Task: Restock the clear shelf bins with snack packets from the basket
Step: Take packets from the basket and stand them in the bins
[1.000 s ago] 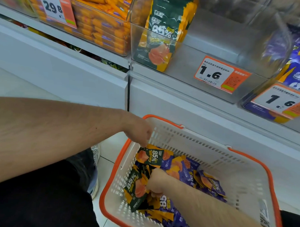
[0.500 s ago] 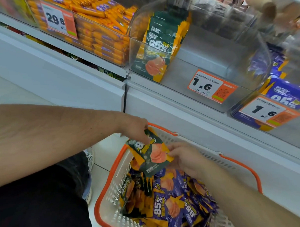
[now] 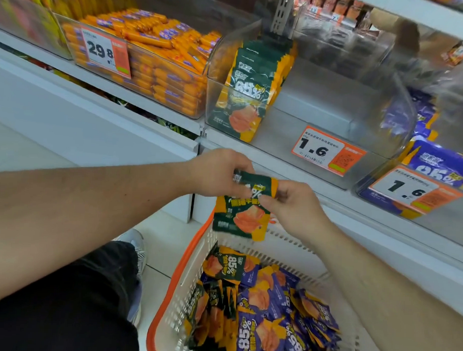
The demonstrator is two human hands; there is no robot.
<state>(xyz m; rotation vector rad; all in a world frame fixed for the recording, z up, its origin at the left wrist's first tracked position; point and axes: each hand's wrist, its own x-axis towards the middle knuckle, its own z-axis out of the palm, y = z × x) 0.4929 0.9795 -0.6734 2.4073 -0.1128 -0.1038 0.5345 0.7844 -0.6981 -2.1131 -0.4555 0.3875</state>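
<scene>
I see both hands, left (image 3: 220, 173) and right (image 3: 292, 203), pinching 1 green packet (image 3: 243, 212) above the basket (image 3: 168, 299); loose pinches could drop it short of the bin (image 3: 279, 129).

"29.8" on the price tag (image 3: 104, 51) fronting the sausage bin (image 3: 160, 75); "1.6" on two orange tags (image 3: 327, 151) (image 3: 415, 191); "85%" on green packets (image 3: 247, 90), purple packets (image 3: 259, 336), likely the held packet (image 3: 246, 210) too.

Dark green and orange packet (image 3: 242, 207); white basket (image 3: 288, 245) with orange rim; purple-and-orange packets (image 3: 270, 308) inside.
</scene>
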